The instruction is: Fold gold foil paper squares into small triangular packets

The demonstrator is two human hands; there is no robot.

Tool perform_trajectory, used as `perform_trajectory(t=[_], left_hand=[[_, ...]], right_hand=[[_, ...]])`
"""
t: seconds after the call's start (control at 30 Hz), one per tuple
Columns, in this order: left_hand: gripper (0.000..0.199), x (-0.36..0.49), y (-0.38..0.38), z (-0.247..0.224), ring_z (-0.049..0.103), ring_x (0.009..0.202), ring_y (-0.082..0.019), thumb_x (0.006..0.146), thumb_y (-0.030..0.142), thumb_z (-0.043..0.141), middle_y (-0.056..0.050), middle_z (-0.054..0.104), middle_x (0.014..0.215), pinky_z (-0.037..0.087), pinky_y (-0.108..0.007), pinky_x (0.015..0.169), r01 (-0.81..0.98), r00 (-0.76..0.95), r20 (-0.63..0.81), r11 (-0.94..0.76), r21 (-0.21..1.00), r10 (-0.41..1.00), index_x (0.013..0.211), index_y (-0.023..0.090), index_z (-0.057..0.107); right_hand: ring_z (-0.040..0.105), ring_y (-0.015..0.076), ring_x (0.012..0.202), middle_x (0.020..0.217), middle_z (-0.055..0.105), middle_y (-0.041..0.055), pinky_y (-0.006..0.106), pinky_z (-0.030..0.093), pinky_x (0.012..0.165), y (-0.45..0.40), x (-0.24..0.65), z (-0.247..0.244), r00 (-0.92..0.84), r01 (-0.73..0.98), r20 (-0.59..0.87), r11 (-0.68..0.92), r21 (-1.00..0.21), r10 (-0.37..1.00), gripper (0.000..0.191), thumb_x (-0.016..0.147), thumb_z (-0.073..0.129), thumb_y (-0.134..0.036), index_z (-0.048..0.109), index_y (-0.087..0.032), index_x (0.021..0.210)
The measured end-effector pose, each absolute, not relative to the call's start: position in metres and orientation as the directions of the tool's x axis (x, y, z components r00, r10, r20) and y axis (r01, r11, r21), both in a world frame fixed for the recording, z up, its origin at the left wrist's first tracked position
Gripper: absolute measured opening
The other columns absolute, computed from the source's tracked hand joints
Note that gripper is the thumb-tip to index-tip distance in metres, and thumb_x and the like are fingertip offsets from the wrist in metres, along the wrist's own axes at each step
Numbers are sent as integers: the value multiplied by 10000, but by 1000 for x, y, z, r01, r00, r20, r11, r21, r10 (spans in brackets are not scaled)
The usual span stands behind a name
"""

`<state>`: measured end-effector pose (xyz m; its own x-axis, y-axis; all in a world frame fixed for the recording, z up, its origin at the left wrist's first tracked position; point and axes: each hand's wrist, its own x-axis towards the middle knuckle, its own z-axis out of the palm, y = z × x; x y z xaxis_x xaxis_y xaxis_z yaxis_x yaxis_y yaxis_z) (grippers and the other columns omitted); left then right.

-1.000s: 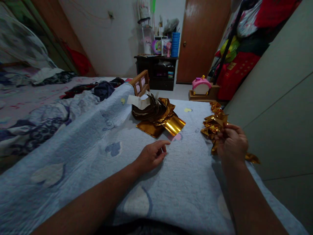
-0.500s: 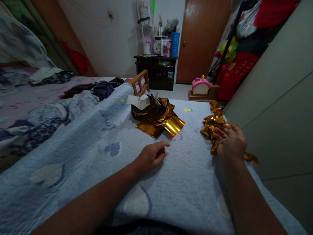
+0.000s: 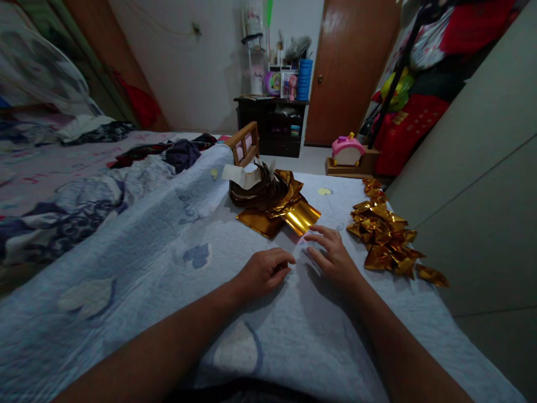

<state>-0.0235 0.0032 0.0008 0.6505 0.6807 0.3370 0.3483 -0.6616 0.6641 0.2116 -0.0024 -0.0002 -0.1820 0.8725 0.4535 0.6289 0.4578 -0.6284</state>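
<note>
The flat gold foil sheets (image 3: 280, 215) lie fanned on the pale blue quilted bed cover (image 3: 138, 257), just ahead of both hands, with the topmost sheet's near corner pointing toward the right hand.

Left to right:

- A rumpled dark-patterned blanket (image 3: 54, 218) lies on the left side of the bed, well apart from the work area.
- The left hand (image 3: 264, 271) rests on the cover with fingers loosely curled and the thumb against the forefinger. Its grip is nearly closed and appears to hold nothing; the underside is hidden, so this cannot be confirmed.
- Behind the flat sheets stands a curved stack of dark gold foil paper (image 3: 260, 190), with a white paper wrapper (image 3: 245, 176) on top, probably the supply from which the sheets are drawn.
- The right hand (image 3: 331, 254) lies palm down with fingers spread and extended, fingertips just beside the near corner of the top sheet. Its grip is open and empty.
- A heap of folded gold foil pieces (image 3: 384, 238) sits near the right edge of the bed, within reach of the right hand yet separate from the flat sheets, which keeps the two groups from mixing.
</note>
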Motion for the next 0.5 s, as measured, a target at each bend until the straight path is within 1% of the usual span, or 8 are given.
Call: perform_trajectory(t=[0.07,0.13,0.2,0.27,0.33,0.4,0.47,0.5], left_hand=[[206,-23,3,0,646,796,-171,886,106,552,-58,696,896,491,-282,732,337,657,346,-672,659,670,1028,161,691],[201,-23,4,-1,658,819,-178,885,105,551,-65,702,904,498,-285,744,329,662,354,-681,655,660,1016,158,695],[205,-23,4,-2,658,810,-178,879,101,553,-65,701,896,499,-281,738,325,665,362,-689,647,653,1015,156,697],[212,-23,4,-2,655,795,-173,872,92,553,-63,700,887,498,-275,730,324,666,367,-695,642,649,1014,155,697],[215,-23,4,-2,658,803,-173,868,83,553,-65,701,894,499,-273,733,323,667,366,-695,642,649,1011,153,697],[214,-23,4,-2,660,810,-173,865,78,555,-67,701,899,500,-271,734,323,667,364,-692,645,650,1006,150,699],[209,-23,4,-2,656,794,-168,862,79,563,-63,698,892,498,-265,723,324,665,362,-689,648,653,1002,152,700],[206,-23,4,-2,652,783,-164,861,80,569,-59,697,886,497,-263,718,327,664,359,-687,649,656,999,155,701]], right_hand=[[483,361,1308,1425,585,140,587,407,1065,-4,201,-8,-282,715,391,464,-524,876,269,911,617,-285,726,-240,1153],[444,382,1337,1462,556,149,598,407,1062,-3,194,-14,-313,770,337,445,-457,888,347,903,626,-273,687,-223,1241],[453,375,1324,1451,568,158,591,412,1062,0,191,-18,-308,789,336,436,-432,890,409,900,612,-233,645,-202,1306],[496,350,1276,1388,614,165,565,421,1061,3,192,-18,-295,772,389,458,-441,872,405,909,576,-192,635,-181,1309],[552,322,1194,1280,672,159,525,447,1032,6,196,-15,-274,734,460,493,-468,845,342,922,538,-165,665,-179,1238],[601,297,1075,1127,717,135,479,484,955,7,199,-10,-229,706,506,500,-501,831,254,922,520,-151,697,-197,1098],[621,270,942,956,717,98,425,503,858,6,201,-8,-149,697,527,466,-544,837,178,902,525,-143,683,-212,947],[619,256,886,896,700,79,399,502,814,5,201,-7,-103,692,526,441,-571,844,152,886,534,-142,664,-217,904]])
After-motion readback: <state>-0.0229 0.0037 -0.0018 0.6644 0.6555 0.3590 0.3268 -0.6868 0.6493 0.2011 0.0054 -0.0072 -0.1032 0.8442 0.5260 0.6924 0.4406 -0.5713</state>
